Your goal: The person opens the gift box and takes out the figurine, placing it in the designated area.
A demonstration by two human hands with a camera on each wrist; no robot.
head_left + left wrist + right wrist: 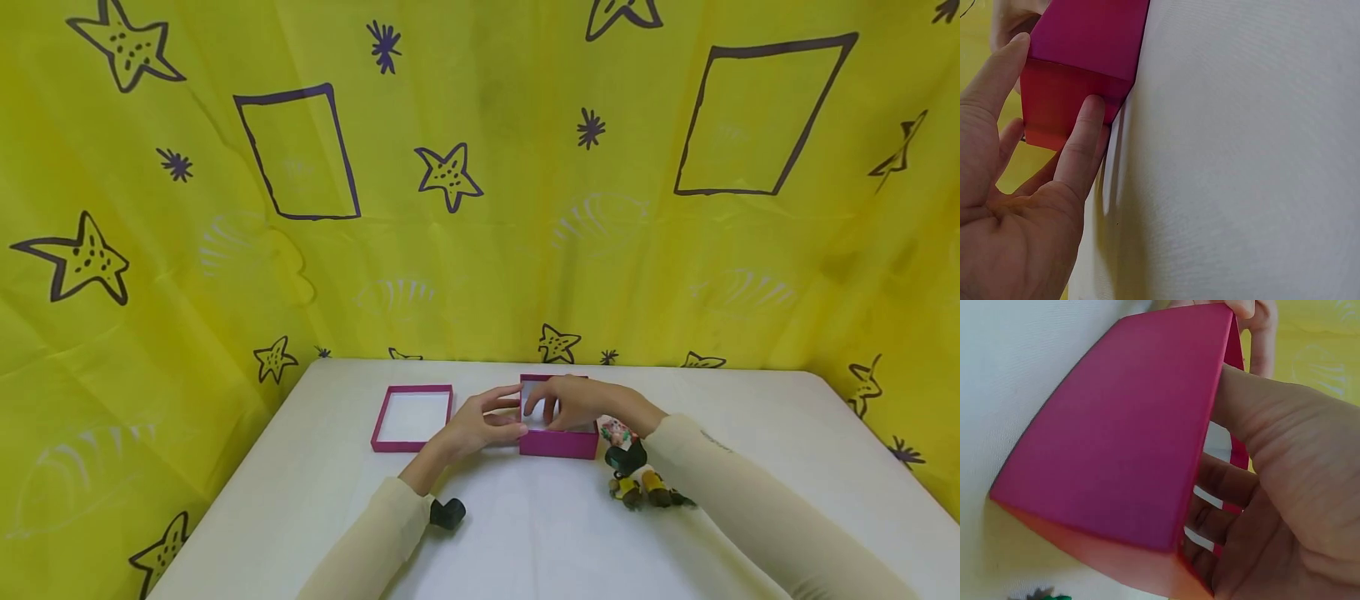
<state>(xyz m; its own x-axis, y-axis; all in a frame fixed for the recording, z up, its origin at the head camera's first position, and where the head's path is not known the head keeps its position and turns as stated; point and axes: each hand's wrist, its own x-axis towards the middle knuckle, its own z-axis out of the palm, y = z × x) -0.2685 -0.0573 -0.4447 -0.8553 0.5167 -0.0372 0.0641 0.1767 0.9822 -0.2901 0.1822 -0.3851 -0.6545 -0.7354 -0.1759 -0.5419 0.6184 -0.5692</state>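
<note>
A deep-pink open-top box (555,444) with a white inside stands on the white table. My left hand (480,425) is at its left side; in the left wrist view the straight fingers and thumb touch the wall and edge of the box (1082,44). My right hand (576,402) reaches over the rim with its fingers down inside. In the right wrist view the near wall of the box (1116,425) hides those fingertips, so whether they pinch anything does not show. A matching shallow lid (412,447) lies white side up, left of my left hand.
Right of the box, beside my right sleeve, sit small yellow-and-brown figures (625,490) and a pink flowery item (615,431), partly covered. Dark wrist cameras (448,514) hang under both cuffs. A yellow curtain (510,275) with starfish drawings surrounds the table's back and sides.
</note>
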